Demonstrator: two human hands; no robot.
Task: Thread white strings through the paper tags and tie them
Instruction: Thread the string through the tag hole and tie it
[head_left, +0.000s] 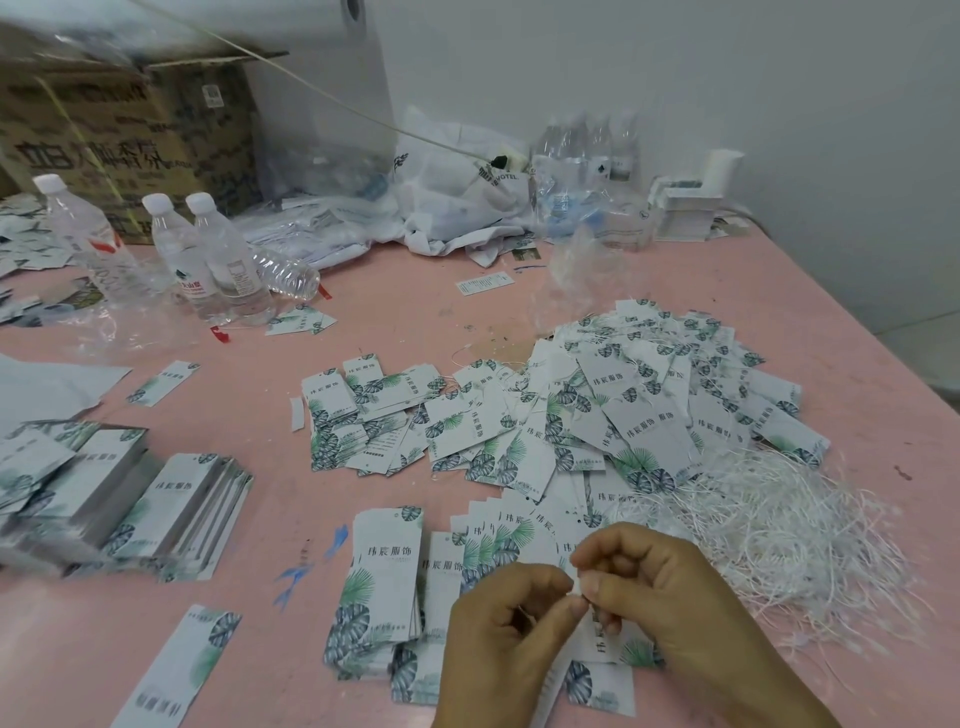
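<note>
— Many paper tags (597, 415) lie heaped across the middle of the pink table (395, 312), white cards printed with green and dark blue leaves, each with a small hole near one end. More sit in neat stacks (171, 514) at the left edge.

— And the strings?

— A loose tangle of white strings (779, 525) lies at the right, touching the heap of tags.

— Any writing you can make out?

— Chinese characters run down each tag. A white bag (467, 192) at the back shows "HOTEL". The cardboard box (130, 140) behind the water bottles (208, 260) carries large Chinese print, too blurred to read.

— How are the hands placed?

— Both are low in the near foreground, over a fanned row of tags (514, 535). The left hand (498, 629) and right hand (660, 587) meet fingertip to fingertip, fingers curled, pinching something small and white between them. Whether that is a string alone or a string with a tag, I cannot tell.
</note>
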